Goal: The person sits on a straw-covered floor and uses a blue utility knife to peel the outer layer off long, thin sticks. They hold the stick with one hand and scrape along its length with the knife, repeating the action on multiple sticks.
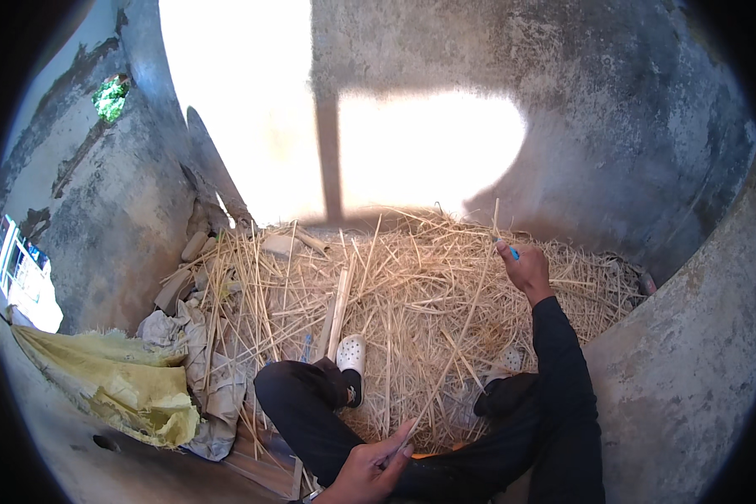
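My left hand (371,469) is low in the middle, above my lap. Its thumb and fingers pinch the near end of a long, thin, straw-coloured strip (455,349). The strip slants up and away to the right. Farther off, my right hand (527,267) is closed around a small tool with a blue handle (514,252); its working end is too small to make out. The strip passes right by the fingertips of that hand, and its far end sticks out beyond them. Whether those fingers grip the strip too, I cannot tell.
Loose straw-like strips (428,277) cover the floor between concrete walls (613,126). A flat wooden slat (339,312) lies beside my white clog (351,353). On the left hangs a yellow sack (143,382) next to a crumpled grey cloth (218,403). Stones (195,246) sit in the far left corner.
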`<state>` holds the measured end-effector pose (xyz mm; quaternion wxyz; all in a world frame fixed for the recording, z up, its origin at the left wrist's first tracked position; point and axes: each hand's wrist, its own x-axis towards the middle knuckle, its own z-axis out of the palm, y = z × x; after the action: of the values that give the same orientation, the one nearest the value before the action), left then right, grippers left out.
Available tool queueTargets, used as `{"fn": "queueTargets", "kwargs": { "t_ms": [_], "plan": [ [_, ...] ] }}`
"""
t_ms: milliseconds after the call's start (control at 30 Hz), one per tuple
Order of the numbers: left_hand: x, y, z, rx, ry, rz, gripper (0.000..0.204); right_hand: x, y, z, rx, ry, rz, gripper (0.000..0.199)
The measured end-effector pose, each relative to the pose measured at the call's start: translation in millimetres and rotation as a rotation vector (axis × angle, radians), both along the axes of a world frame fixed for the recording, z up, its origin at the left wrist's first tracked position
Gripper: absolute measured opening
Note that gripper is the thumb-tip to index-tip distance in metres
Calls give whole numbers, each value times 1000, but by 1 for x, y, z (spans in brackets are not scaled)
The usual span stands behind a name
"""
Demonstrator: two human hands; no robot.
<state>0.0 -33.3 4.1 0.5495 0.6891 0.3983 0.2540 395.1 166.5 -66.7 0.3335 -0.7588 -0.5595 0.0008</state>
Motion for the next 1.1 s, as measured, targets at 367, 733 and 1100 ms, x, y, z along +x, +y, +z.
{"fn": "queueTargets", "kwargs": {
  "t_ms": [367, 733, 1100],
  "plan": [
    [6, 21, -6, -257, -46, 76, 42, 48, -20, 13, -141, 89, -188, 83],
    [10, 47, -14, 117, 71, 224, 36, -139, -98, 31, -87, -152, 605, 70],
    [13, 50, 2, 342, 291, 209, 35, -142, -95, 32, 29, -171, 637, 67]
  ]
}}
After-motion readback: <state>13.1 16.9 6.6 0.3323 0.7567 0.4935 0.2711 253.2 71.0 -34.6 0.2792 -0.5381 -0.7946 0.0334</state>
